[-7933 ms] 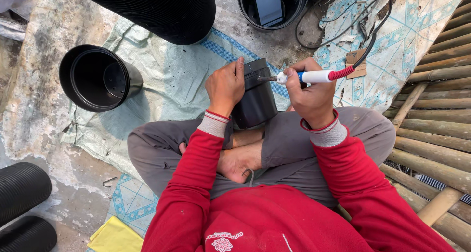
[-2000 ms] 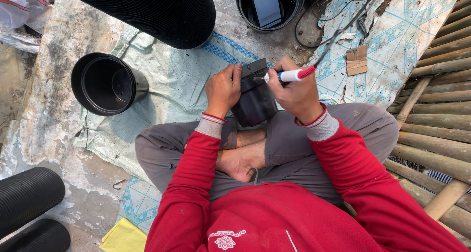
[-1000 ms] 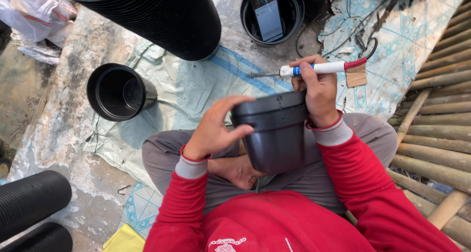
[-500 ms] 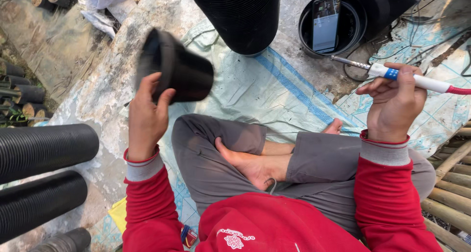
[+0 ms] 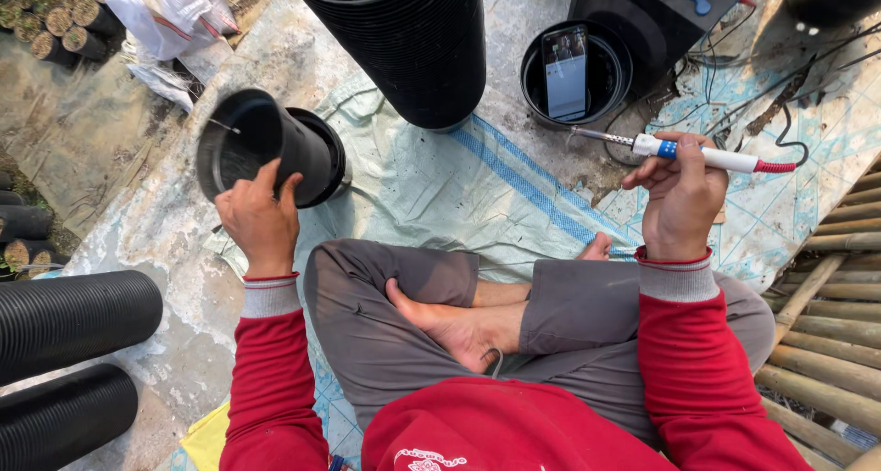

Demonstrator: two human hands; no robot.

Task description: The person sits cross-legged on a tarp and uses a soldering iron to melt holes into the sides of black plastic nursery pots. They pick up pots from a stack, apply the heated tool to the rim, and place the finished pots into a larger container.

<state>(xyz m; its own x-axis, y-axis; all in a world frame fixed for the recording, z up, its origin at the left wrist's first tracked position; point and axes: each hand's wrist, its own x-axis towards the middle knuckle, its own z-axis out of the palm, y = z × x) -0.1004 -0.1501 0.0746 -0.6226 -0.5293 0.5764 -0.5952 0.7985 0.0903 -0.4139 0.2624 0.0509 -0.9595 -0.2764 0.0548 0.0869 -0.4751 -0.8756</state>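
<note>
Seated cross-legged on a pale tarp [image 5: 422, 187], seen from above. L hand [image 5: 259, 216] clenched round a black plastic pot [image 5: 250, 145], fingers wrapped on its rim & wall, thumb on the near side; pot tipped on its side, mouth toward the upper left, held off the ground. Just past the fingertips, base of the held pot against the mouth of a second black pot [image 5: 319, 156] lying on the tarp; can't tell if nested or only touching.

R hand [image 5: 681, 191] grasping a soldering iron [image 5: 684, 152], white body w/ blue band & red tail, held roughly level above the knuckles, metal tip pointing left, beyond the fingertips. Near that tip, a bit further out: open black pot [image 5: 576, 72] w/ a phone [image 5: 566, 69] standing inside. Tall stack of black pots [image 5: 413, 40] well ahead, between both hands. More ribbed stacks [image 5: 69, 315] lying left of L wrist. Bamboo slats [image 5: 830, 343] right of R forearm.
</note>
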